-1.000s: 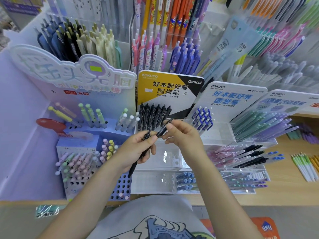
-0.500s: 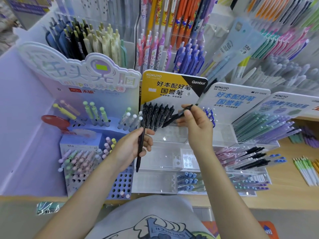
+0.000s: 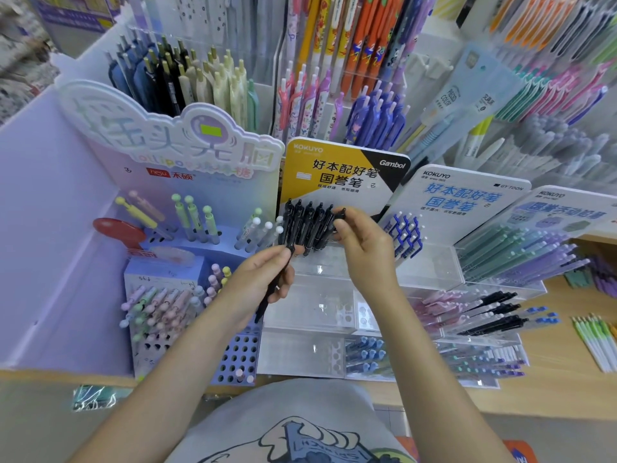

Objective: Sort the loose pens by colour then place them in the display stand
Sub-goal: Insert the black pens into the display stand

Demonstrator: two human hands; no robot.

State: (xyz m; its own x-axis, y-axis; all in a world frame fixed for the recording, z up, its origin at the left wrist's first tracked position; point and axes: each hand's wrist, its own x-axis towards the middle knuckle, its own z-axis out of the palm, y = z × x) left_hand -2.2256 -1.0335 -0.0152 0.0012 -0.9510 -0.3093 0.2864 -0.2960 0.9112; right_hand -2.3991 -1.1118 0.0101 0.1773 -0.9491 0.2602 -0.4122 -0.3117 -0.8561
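A row of black pens (image 3: 309, 225) stands in the clear acrylic display stand (image 3: 320, 304), in front of its yellow and black card. My right hand (image 3: 365, 250) pinches the top of a black pen (image 3: 341, 213) at the right end of that row. My left hand (image 3: 263, 282) is just below the row and grips another black pen (image 3: 269, 297), which points down and to the left. How deep the right-hand pen sits in the stand is hidden by my fingers.
Blue pens (image 3: 405, 235) fill the neighbouring acrylic stand on the right. A purple holed stand (image 3: 233, 359) with pastel pens is on the left. Black and blue pens (image 3: 497, 312) lie in lower trays on the right. Tall pen racks rise behind; the wooden counter (image 3: 561, 362) runs right.
My right hand carried its black pen up and left to the right end of the black row. My left hand stayed below with its own pen.
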